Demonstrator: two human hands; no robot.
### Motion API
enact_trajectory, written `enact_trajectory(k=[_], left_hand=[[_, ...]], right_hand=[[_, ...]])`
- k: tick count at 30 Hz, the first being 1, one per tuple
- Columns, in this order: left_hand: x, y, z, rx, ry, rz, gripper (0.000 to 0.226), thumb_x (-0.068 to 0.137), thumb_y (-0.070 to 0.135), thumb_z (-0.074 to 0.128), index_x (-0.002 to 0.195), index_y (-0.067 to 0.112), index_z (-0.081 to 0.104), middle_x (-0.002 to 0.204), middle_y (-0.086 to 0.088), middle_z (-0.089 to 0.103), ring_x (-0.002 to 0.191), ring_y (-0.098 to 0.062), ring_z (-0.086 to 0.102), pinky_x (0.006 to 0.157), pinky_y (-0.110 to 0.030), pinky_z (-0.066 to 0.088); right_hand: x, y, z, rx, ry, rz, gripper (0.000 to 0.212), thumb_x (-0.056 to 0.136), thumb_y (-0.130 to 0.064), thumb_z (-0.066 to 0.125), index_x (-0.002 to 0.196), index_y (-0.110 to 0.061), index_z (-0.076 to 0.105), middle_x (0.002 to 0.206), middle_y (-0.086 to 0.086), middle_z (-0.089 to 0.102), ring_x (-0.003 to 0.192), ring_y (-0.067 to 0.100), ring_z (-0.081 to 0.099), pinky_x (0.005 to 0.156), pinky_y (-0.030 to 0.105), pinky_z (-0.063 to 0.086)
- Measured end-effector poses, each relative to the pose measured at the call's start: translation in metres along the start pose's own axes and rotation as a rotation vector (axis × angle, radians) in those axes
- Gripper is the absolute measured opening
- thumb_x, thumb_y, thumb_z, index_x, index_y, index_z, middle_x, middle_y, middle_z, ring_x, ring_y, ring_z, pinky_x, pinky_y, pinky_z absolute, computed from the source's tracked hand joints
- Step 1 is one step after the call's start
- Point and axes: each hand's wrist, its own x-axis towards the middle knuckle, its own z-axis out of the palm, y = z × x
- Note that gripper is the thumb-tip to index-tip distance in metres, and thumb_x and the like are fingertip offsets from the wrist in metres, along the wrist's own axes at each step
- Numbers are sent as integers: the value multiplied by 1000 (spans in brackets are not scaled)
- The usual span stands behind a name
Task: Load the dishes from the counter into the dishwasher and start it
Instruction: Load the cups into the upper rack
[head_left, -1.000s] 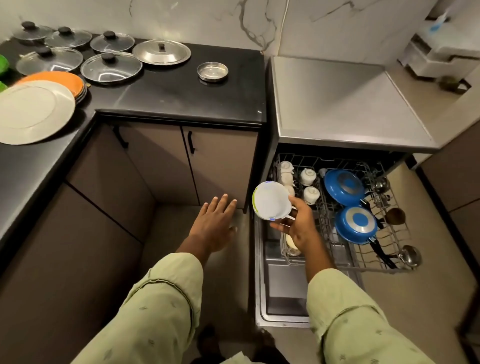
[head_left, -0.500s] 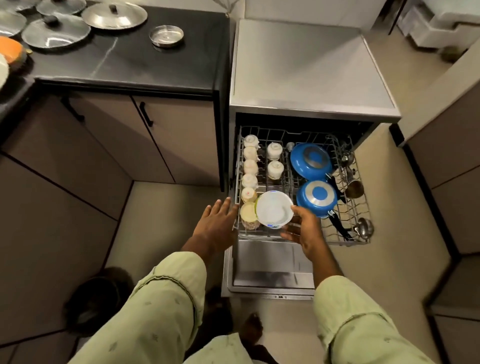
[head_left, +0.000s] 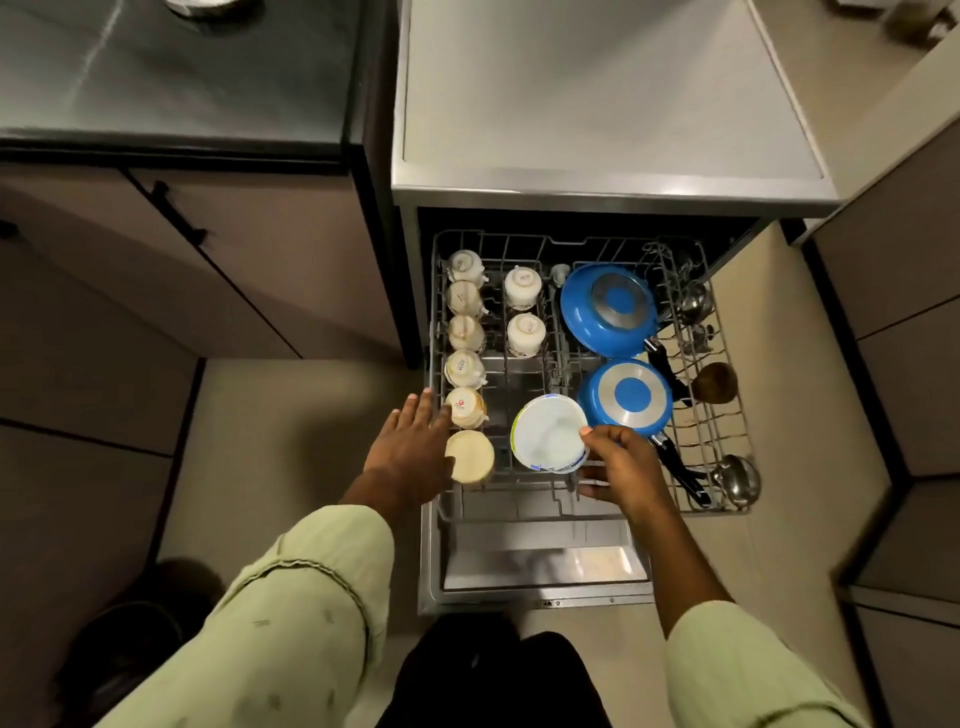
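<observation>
One white round plastic bowl (head_left: 549, 434) with a blue-green rim sits pinched in your right hand (head_left: 621, 467), just above the free slot of the grey wire rack (head_left: 724, 510) between the cream cups (head_left: 465, 408) and the blue round pan (head_left: 626, 397), while your left hand (head_left: 413, 441), fingers straight, holds nothing nearby.

The right hand (head_left: 621, 467) holds a white bowl (head_left: 548, 434) at the near part of the dishwasher rack (head_left: 522, 371). The left hand (head_left: 410, 447) is flat, just beside a row of cups (head_left: 465, 332) on the left. Two blue pans (head_left: 608, 312) sit on the right.
</observation>
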Motion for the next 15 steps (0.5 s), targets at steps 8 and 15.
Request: enact_trajectory(k=[8, 15], left_hand=[[78, -19, 30, 58, 100, -47, 68, 105, 28, 34, 157, 6, -4, 163, -18, -15, 152, -28, -11, 120, -35, -4], [108, -28, 61, 100, 329, -25, 68, 98, 20, 39, 154, -4, 10, 160, -23, -9, 145, -28, -12, 117, -40, -4]], right_hand=[[112, 13, 37, -339, 166, -183, 43, 83, -39, 74, 115, -17, 56, 105, 0, 64, 98, 22, 62, 86, 40, 53], [179, 15, 74, -501, 210, -265, 46, 79, -46, 74, 113, -17, 62, 108, 4, 68, 94, 23, 63, 72, 27, 42]])
